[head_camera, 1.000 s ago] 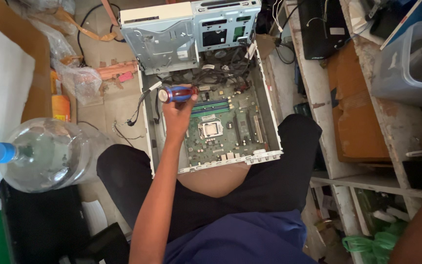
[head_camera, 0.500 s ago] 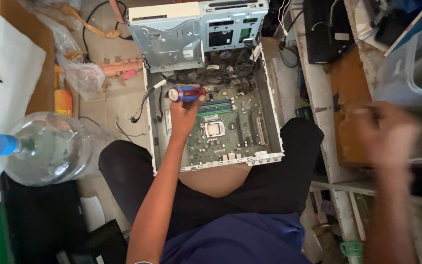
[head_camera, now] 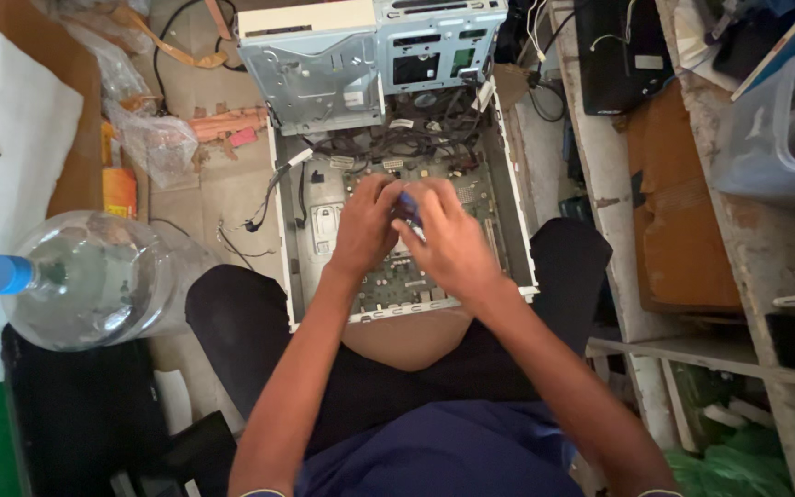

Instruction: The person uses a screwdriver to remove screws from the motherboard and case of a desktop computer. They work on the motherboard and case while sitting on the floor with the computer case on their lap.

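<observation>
Our right hand, off to the side a moment ago, has joined our left hand over the open grey metal computer case. Both sets of fingers pinch a small blue-handled tool, perhaps a screwdriver, above the green motherboard.

Clutter around the work spot

A large clear water bottle with a blue cap lies at left on the floor, beside a white sheet. Crumpled plastic bags sit above it; a wooden shelf with a grey plastic bin stands right.
</observation>
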